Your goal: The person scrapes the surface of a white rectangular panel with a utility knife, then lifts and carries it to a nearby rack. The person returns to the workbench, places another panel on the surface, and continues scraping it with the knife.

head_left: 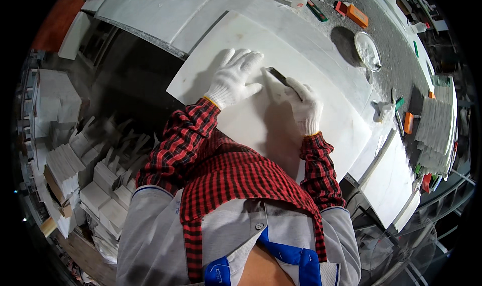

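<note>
While a white slab (251, 115) (faintly spotted) lies flat, pale stacks (64, 163) flank it.

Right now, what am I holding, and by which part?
Your right hand grips a dark, flat tool at its near end; your left hand rests open on the white slab.

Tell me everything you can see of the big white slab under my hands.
The slab is broad, thin-looking and four-sided, pale like marble, with a smooth face and a few faint brownish marks. It appears to lie flat on a grey work surface, one corner jutting left over a dark gap. Your gloved left hand appears to rest on it, fingers spread; your right hand holds a dark tool against it. Your apron hides its near edge.
</note>
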`<control>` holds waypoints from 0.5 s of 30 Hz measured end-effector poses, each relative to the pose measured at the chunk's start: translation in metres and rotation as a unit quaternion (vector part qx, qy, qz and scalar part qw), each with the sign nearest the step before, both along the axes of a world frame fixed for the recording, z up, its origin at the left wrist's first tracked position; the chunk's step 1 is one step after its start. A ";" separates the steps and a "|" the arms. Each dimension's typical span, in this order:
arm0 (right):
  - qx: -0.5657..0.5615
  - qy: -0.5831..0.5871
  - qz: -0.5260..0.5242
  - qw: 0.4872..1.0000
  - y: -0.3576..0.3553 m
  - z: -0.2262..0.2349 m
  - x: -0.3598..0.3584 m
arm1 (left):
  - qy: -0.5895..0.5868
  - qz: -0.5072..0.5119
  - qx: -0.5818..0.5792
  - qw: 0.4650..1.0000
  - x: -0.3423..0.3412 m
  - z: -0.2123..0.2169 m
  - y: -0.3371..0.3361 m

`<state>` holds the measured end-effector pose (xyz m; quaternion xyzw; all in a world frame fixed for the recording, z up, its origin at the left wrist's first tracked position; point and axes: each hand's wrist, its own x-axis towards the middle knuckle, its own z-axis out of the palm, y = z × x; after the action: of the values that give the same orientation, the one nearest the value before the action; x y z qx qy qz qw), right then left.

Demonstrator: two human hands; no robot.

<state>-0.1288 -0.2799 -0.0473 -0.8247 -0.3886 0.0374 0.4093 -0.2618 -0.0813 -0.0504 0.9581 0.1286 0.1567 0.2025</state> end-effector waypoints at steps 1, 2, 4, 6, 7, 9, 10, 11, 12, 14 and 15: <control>0.009 0.003 -0.014 1.000 -0.002 -0.001 0.003 | -0.002 0.000 -0.002 1.000 0.000 0.001 0.000; 0.025 0.034 -0.020 0.999 -0.004 0.000 0.006 | -0.005 0.000 -0.002 1.000 -0.001 0.001 0.000; 0.043 0.083 -0.053 0.994 -0.009 -0.002 0.011 | -0.010 -0.001 -0.001 1.000 -0.001 0.001 -0.001; 0.069 0.140 -0.092 0.983 -0.013 -0.007 0.018 | -0.014 -0.003 -0.010 1.000 -0.002 0.000 -0.001; 0.092 0.176 -0.105 0.974 -0.016 -0.006 0.024 | -0.016 -0.004 -0.013 1.000 -0.003 0.000 -0.002; 0.137 0.247 -0.129 0.951 -0.021 -0.003 0.038 | -0.006 0.006 -0.009 1.000 -0.006 0.000 -0.003; 0.164 0.238 -0.144 0.947 -0.023 0.001 0.048 | -0.004 0.010 -0.005 1.000 -0.007 0.002 -0.004; 0.190 0.229 -0.157 0.942 -0.025 0.005 0.060 | -0.012 0.013 -0.019 1.000 -0.010 0.003 -0.006; 0.206 0.199 -0.162 0.944 -0.028 0.010 0.077 | -0.023 0.017 -0.031 0.999 -0.013 0.005 -0.008; 0.239 0.144 -0.195 0.940 -0.033 0.019 0.115 | -0.043 0.038 -0.033 0.998 -0.018 0.001 -0.009; 0.235 0.124 -0.232 0.936 -0.037 0.023 0.137 | -0.045 0.052 -0.017 0.998 -0.017 -0.001 -0.010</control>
<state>0.0085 -0.3169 -0.0244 -0.7609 -0.1300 -0.0495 0.6338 -0.2788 -0.0908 -0.0517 0.9385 0.1715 0.2075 0.2163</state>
